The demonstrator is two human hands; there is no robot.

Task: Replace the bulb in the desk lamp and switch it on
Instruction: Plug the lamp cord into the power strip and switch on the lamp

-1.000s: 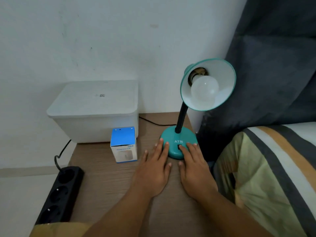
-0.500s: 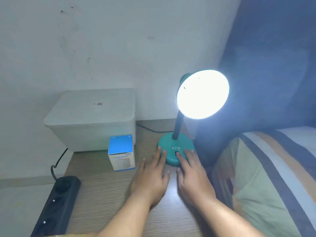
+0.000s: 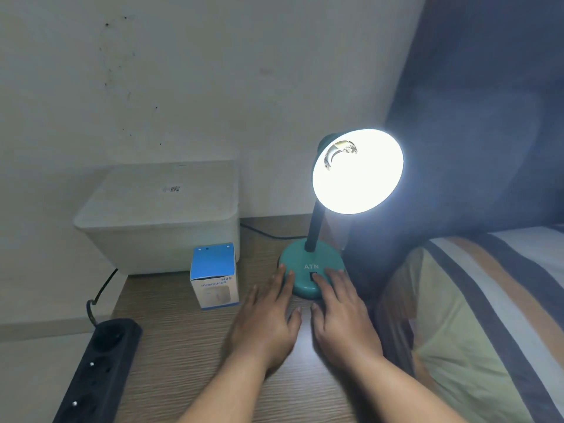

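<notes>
Black power strip [image 3: 97, 367] lies at the desk's [image 3: 183, 346] left edge; a white lidded box [image 3: 158, 215] and blue humidifier carton [image 3: 214, 276] follow. Both hands [image 3: 265, 319] [image 3: 343, 315] rest flat and empty, fingertips touching the lit teal desk lamp's [image 3: 311, 270] base; striped bedding [image 3: 488, 315] lies right.

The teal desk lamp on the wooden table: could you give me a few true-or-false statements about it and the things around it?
1. The teal desk lamp is switched on. True.
2. The left hand grips the lamp's black neck. False: it lies flat on the wooden table, fingertips touching the base.
3. The right hand has fingers on the base near the black switch. True.
4. The small blue-topped cardboard box stands to the right of the lamp. False: it stands to its left, in front of the white lidded plastic bin.
5. The black power strip lies at the table's left edge. True.
</notes>
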